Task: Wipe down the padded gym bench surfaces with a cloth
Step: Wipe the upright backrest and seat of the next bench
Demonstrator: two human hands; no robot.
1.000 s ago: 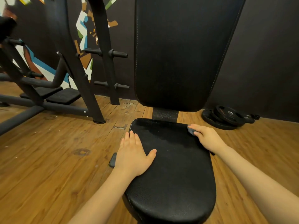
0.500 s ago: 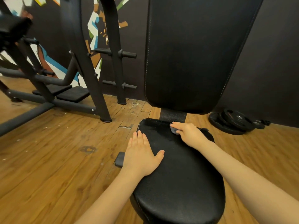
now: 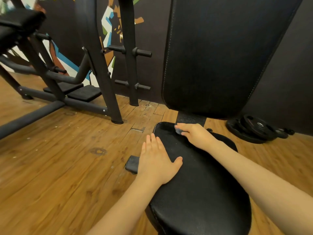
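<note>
My left hand lies flat bracing the seat pad; right hand holding cloth w/ curled fingers, should press firm & overlap strokes toward me.

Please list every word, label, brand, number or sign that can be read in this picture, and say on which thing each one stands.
No text can be read.
Weight plates: faint reddish marks on the top plate, too small and blurred to read.
Wall mural: coloured shapes only, no letters.
Seat pad, back pad and cloth: no label in view.
</note>
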